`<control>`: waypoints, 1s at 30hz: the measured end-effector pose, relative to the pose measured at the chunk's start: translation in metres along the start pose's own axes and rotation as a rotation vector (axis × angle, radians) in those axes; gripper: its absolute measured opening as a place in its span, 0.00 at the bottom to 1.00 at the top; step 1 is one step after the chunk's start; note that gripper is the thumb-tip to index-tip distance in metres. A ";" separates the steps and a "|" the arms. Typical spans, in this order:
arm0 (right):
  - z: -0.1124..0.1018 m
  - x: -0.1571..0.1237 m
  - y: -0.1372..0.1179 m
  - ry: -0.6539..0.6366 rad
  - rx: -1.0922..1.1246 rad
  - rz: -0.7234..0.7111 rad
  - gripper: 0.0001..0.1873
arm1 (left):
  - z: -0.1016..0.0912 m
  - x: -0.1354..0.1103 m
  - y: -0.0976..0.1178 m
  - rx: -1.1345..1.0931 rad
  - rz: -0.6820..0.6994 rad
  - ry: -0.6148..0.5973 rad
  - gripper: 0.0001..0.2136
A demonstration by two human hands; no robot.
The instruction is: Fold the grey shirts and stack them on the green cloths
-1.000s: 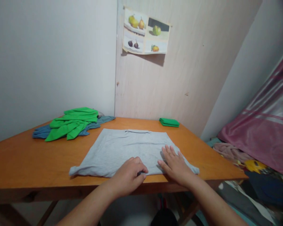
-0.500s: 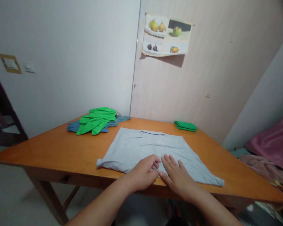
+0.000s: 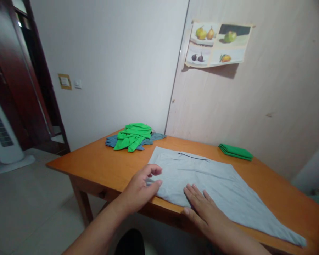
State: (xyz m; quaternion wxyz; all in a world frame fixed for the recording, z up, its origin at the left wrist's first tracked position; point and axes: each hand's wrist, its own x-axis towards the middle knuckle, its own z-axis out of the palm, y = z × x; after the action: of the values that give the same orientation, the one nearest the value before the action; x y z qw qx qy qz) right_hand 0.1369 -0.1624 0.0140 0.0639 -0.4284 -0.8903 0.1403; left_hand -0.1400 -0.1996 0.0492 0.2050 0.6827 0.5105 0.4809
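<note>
A light grey garment [image 3: 202, 173] lies spread flat on the orange wooden table [image 3: 101, 164], its near edge along the table's front. My left hand [image 3: 140, 186] is at the garment's near left corner, thumb and fingers curled in a pinch on the cloth edge. To its right, my right hand [image 3: 202, 209] lies flat on the garment near the front edge, fingers stretched out and holding nothing.
A crumpled green garment [image 3: 133, 134] lies on a blue one [image 3: 111, 141] at the table's far left. A folded green cloth [image 3: 235, 151] sits by the wall at the back right. A white fan [image 3: 0, 134] and a dark door frame [image 3: 29, 71] stand left.
My left hand has slid left along the garment's near edge to its left corner and closed on it. The right hand stays flat. The view has swung left.
</note>
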 end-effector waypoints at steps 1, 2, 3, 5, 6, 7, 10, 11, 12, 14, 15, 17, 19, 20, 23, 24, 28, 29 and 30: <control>0.000 0.003 -0.001 0.014 0.012 -0.007 0.37 | -0.011 -0.002 -0.008 0.011 -0.023 -0.003 0.17; 0.000 0.006 -0.002 0.034 0.022 -0.021 0.36 | -0.021 -0.005 -0.015 0.010 -0.031 -0.020 0.21; 0.001 0.009 -0.004 0.051 0.029 -0.038 0.36 | -0.029 -0.007 -0.022 0.007 -0.042 -0.066 0.25; 0.002 0.015 -0.010 0.061 0.042 -0.070 0.35 | -0.041 -0.012 -0.031 0.047 -0.051 -0.170 0.28; 0.003 0.018 -0.013 0.056 0.046 -0.081 0.35 | -0.045 -0.014 -0.034 0.086 -0.054 -0.212 0.27; 0.004 0.020 -0.015 0.047 0.047 -0.087 0.35 | -0.047 -0.016 -0.037 0.135 -0.059 -0.241 0.25; 0.008 0.025 -0.018 0.025 0.026 -0.088 0.36 | -0.049 -0.017 -0.041 0.254 -0.078 -0.260 0.14; 0.009 0.026 -0.018 0.020 0.011 -0.085 0.36 | -0.049 -0.016 -0.042 0.275 -0.085 -0.250 0.11; 0.010 0.026 -0.017 0.016 -0.003 -0.083 0.36 | -0.049 -0.015 -0.043 0.287 -0.092 -0.232 0.09; 0.012 0.027 -0.015 0.011 -0.027 -0.079 0.37 | -0.049 -0.011 -0.045 0.286 -0.106 -0.192 0.07; 0.012 0.027 -0.014 0.010 -0.037 -0.077 0.37 | -0.049 -0.009 -0.047 0.276 -0.116 -0.174 0.08; 0.013 0.026 -0.014 0.019 -0.052 -0.074 0.37 | -0.047 -0.005 -0.049 0.248 -0.139 -0.151 0.09; 0.013 0.024 -0.015 0.040 -0.064 -0.077 0.38 | -0.044 -0.003 -0.052 0.229 -0.168 -0.128 0.10; 0.013 0.022 -0.016 0.053 -0.069 -0.083 0.38 | -0.042 -0.002 -0.054 0.224 -0.185 -0.117 0.10; 0.012 0.019 -0.020 0.082 -0.082 -0.110 0.38 | -0.037 0.001 -0.057 0.189 -0.222 -0.085 0.09; 0.012 0.019 -0.020 0.080 -0.088 -0.119 0.37 | -0.036 0.002 -0.058 0.157 -0.221 -0.081 0.09; 0.013 0.021 -0.020 0.033 -0.112 -0.145 0.35 | -0.035 0.005 -0.059 0.044 -0.191 -0.089 0.10; 0.013 0.022 -0.020 0.027 -0.113 -0.143 0.35 | -0.036 0.006 -0.058 0.076 -0.193 -0.091 0.09; 0.013 0.023 -0.020 0.031 -0.110 -0.136 0.34 | -0.036 0.006 -0.058 0.139 -0.199 -0.089 0.09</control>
State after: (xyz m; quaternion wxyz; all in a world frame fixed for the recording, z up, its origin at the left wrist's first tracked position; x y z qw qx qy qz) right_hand 0.1048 -0.1584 0.0080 0.0633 -0.3718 -0.9227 0.0798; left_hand -0.2004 -0.1790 0.0237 0.2260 0.6619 0.5982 0.3910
